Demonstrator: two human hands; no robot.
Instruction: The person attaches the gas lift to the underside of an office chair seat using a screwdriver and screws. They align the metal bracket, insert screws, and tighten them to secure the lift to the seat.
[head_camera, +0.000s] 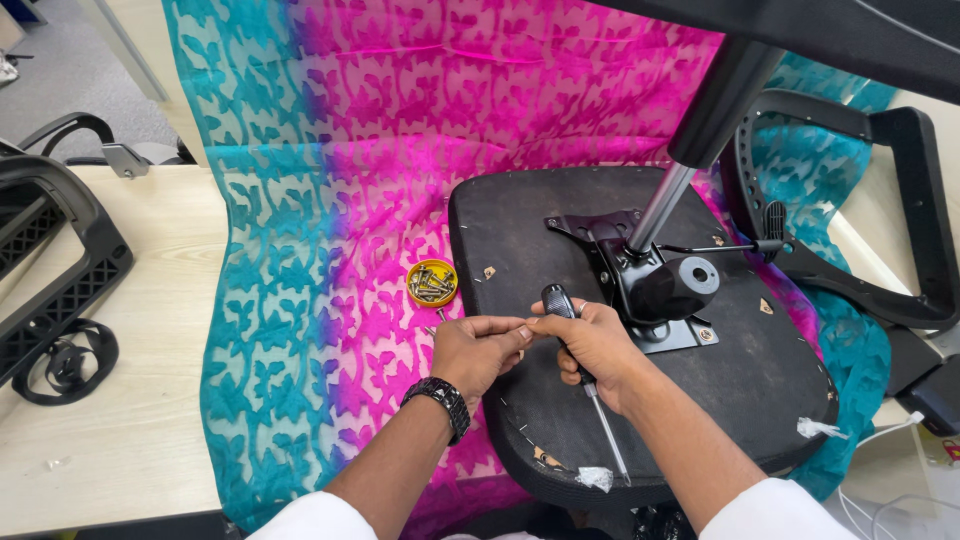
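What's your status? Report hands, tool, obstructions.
Right hand shut on screwdriver, shaft pointing down. Left hand pinching beside it, contents unclear. Both over upturned chair seat. Nothing blocking.

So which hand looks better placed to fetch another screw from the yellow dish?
Probably the left hand. It sits nearer the yellow dish of screws, just below it, with only its fingertips pinched. The right hand is wrapped around the screwdriver on the upturned chair seat.
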